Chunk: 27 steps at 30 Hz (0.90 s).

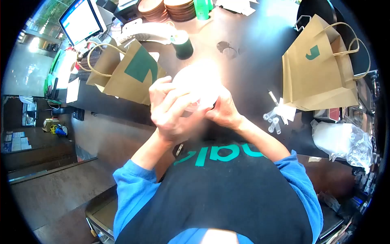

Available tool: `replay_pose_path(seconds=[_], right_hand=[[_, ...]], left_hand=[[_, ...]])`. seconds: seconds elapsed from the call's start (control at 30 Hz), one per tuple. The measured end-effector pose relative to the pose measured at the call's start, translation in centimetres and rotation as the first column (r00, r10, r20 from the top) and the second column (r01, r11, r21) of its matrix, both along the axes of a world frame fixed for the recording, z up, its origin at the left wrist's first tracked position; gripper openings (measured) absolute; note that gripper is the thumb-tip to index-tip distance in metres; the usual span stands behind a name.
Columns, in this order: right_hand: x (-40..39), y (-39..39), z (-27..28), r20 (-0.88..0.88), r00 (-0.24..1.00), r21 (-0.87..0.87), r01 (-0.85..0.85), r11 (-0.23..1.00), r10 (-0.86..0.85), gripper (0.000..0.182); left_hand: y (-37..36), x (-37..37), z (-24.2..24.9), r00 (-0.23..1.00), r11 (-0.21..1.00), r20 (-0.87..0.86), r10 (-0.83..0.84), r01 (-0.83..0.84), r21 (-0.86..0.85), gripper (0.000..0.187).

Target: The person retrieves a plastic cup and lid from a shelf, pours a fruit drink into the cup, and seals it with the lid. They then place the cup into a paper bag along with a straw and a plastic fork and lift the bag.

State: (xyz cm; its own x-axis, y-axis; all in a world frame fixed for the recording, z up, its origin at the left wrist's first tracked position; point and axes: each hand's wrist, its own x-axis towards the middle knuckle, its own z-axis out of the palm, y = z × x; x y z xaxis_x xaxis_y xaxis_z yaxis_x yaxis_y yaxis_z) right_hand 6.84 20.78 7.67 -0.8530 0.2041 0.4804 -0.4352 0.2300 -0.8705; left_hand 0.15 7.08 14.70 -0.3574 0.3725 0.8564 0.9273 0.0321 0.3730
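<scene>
Close in front of my chest, both hands are round a pale, overexposed object (197,79) whose outline is lost in glare. My left hand (168,107) wraps its left side with bent fingers, partly smeared by motion. On the other side, my right hand (224,109) pinches its lower right edge. A brown paper bag (115,77) with a green mark stands just left of my left hand. Beyond the hands sits a dark green cup (183,45). What the pale object is cannot be made out.
Another paper bag (317,77) stands at the right, near small clear tubes (274,122) and a plastic-wrapped white bundle (339,140). At the back are stacked brown lids (178,9), a green cup (201,9) and a screen (81,22) at the left.
</scene>
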Motion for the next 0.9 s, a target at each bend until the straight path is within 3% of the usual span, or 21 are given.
replay_pose_path(seconds=[0.03,0.1,0.13,0.17,0.2,0.23,0.27,0.3,0.37,0.5,0.63,0.7,0.73,0.77,0.8,0.83,0.87,0.9], right_hand=[[0.1,0.1,-0.1,-0.036,0.998,-0.016,-0.045,0.999,0.044,0.048],[0.2,-0.8,1.4,-0.012,1.0,0.001,0.027,1.0,-0.027,0.048],[0.3,-1.1,2.0,0.001,0.998,0.003,0.065,0.998,-0.065,0.046],[0.3,-1.2,2.4,0.017,0.994,0.004,0.104,0.995,-0.104,0.044],[0.3,-1.4,1.1,0.018,0.994,0.0,0.108,0.994,-0.108,0.044],[0.0,-1.7,-1.2,0.0,1.0,-0.173,0.008,0.985,-0.008,0.041],[-0.2,-1.8,-2.0,-0.038,0.996,-0.336,-0.094,0.937,0.086,0.038],[-0.3,-1.8,-2.7,-0.038,0.996,-0.337,-0.089,0.937,0.081,0.038],[-0.3,-1.8,-3.6,0.029,0.999,-0.212,0.038,0.977,-0.032,0.037],[-0.4,-2.0,-3.8,0.107,0.961,0.077,0.246,0.966,-0.253,0.035],[0.4,-1.2,-2.3,0.153,0.967,0.207,0.171,0.963,-0.204,0.043],[1.0,-1.0,-2.0,0.094,0.978,0.268,0.154,0.951,-0.185,0.048],[1.0,-1.2,-1.3,0.085,0.973,0.271,0.183,0.945,-0.213,0.05],[0.5,-1.5,-0.6,0.079,0.975,0.275,0.179,0.945,-0.207,0.05],[0.2,-1.9,-0.2,0.045,0.97,0.164,0.227,0.96,-0.237,0.022],[0.0,-1.9,0.2,0.019,0.963,0.05,0.266,0.963,-0.267,0.006],[0.0,-1.7,0.6,0.026,0.967,0.048,0.254,0.966,-0.255,0.006],[-0.1,-1.4,0.8,0.036,0.969,0.126,0.24,0.963,-0.246,0.02]], left_hand=[[-0.5,-0.6,0.5,1.0,1.0,-0.009,-0.006,0.006,0.003,0.027],[-1.9,-2.5,2.5,0.998,0.982,-0.037,-0.043,0.035,-0.183,0.03],[-1.1,-2.9,2.2,0.999,0.998,0.036,-0.035,0.037,-0.045,0.046],[-0.4,-2.2,2.8,0.999,0.998,0.034,-0.041,0.043,-0.049,0.046],[0.5,-1.0,3.7,0.975,0.994,0.202,-0.09,0.099,-0.036,0.056],[0.9,-0.1,4.2,0.921,0.989,0.365,-0.134,0.15,-0.013,0.065],[0.8,-0.1,3.4,0.914,0.98,0.398,-0.077,0.143,-0.137,0.07],[0.9,-0.3,2.7,0.914,0.979,0.397,-0.081,0.147,-0.138,0.07],[1.2,-0.6,1.7,0.952,0.971,0.304,-0.04,0.109,-0.214,0.065],[1.1,-0.3,2.2,0.953,0.974,0.302,-0.031,0.097,-0.206,0.056],[1.0,-1.0,1.6,0.976,0.987,0.209,-0.066,0.094,-0.127,0.054],[0.6,-1.0,2.3,0.991,0.969,-0.115,0.064,-0.089,-0.232,0.056],[0.8,-1.9,0.9,0.944,0.95,-0.292,0.155,-0.223,-0.218,0.052],[0.7,-1.7,1.0,0.941,0.95,-0.295,0.162,-0.23,-0.213,0.052],[0.2,-1.0,1.0,0.938,0.949,-0.299,0.173,-0.24,-0.203,0.049],[0.0,-0.4,0.9,0.935,0.948,-0.301,0.185,-0.251,-0.195,0.046],[0.3,0.4,2.1,0.957,0.959,-0.224,0.184,-0.225,-0.174,0.041],[1.0,1.1,2.1,0.957,0.954,-0.214,0.195,-0.236,-0.183,0.041]])
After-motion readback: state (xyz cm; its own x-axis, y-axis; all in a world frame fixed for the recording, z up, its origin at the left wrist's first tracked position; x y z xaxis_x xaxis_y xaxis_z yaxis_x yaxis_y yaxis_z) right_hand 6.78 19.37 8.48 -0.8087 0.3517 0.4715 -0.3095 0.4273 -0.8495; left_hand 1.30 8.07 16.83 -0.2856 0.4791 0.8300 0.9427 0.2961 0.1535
